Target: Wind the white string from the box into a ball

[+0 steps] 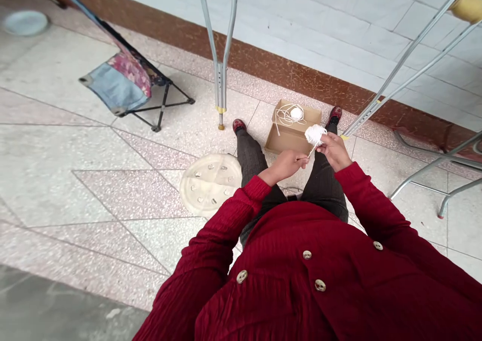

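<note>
My right hand (335, 150) holds a ball of white cord (315, 134) by its right side, above my right knee. A short stretch of the cord runs down and left from the ball to my left hand (289, 164), whose fingers pinch it. Between my feet, on the floor, lies an open cardboard box (285, 142). A second, smaller white ball (296, 113) with loose loops of cord rests in the box's far part.
A round beige mat or lid (211, 184) lies left of my legs. One metal crutch (220, 80) stands beyond it, another (395, 80) leans at the right. A folding stool (124, 82) is at the upper left, a metal-legged frame (425, 162) at the right.
</note>
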`<state>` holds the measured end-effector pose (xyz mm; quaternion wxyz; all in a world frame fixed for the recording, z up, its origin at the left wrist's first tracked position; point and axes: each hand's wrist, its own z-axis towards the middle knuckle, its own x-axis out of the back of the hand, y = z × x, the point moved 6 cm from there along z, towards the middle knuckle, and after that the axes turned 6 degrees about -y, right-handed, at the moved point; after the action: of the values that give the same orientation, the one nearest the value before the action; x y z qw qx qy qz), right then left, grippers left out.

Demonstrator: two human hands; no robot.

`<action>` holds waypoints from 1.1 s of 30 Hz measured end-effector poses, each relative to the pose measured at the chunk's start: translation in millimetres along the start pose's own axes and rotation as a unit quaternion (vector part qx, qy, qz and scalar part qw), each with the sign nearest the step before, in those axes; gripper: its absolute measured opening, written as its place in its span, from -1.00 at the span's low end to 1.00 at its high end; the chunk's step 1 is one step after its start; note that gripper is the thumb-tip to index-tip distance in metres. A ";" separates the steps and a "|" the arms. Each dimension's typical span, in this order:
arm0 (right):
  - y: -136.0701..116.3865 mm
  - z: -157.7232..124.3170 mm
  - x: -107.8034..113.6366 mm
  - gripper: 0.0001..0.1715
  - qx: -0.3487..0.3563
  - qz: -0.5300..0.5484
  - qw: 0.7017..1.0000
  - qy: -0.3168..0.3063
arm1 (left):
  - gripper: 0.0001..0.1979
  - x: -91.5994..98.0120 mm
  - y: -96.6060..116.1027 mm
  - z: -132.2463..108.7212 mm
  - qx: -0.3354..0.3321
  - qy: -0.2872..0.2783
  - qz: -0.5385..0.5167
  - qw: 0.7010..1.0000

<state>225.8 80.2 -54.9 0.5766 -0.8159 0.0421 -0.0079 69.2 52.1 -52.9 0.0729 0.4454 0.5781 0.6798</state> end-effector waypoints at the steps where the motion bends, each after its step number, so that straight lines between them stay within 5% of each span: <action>1: -4.7 -4.4 -7.6 -0.70 -0.015 0.031 0.999 -0.040 | -0.67 1.1 -4.9 -2.0 -0.003 0.001 -0.010 1.000; 5: -10.4 -43.9 -29.2 -0.67 -0.096 0.021 0.974 -0.204 | -0.76 14.1 -19.8 -6.0 0.005 0.009 0.018 1.000; 9: 19.1 -79.1 -29.9 -0.68 -0.205 -0.047 0.914 -0.347 | -0.81 24.4 -17.7 -1.9 0.001 -0.014 0.105 0.994; 11: 36.3 -71.3 -16.3 -0.70 -0.195 -0.102 0.920 -0.323 | -0.79 25.3 -10.6 1.8 0.004 -0.028 0.168 0.985; 15: 47.2 -23.6 22.5 -0.69 -0.062 -0.212 0.969 -0.109 | -0.71 18.8 8.1 10.9 0.043 -0.032 0.225 0.973; 19: 32.9 3.4 27.5 -0.70 0.031 -0.135 0.990 0.006 | -0.71 7.7 21.0 19.8 0.046 -0.008 0.142 0.989; 25: 12.9 6.0 4.8 -0.74 0.030 0.059 0.998 -0.019 | -0.68 0.1 13.2 15.1 0.033 0.009 -0.074 0.997; 33: 6.6 -6.1 18.4 -0.73 -0.091 0.199 0.972 -0.090 | -0.69 -30.9 -9.0 1.8 0.081 -0.002 -0.075 0.994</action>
<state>243.4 70.8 -59.8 0.4915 -0.8374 0.1520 0.1848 85.1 37.3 -76.8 0.0883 0.4066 0.6632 0.6221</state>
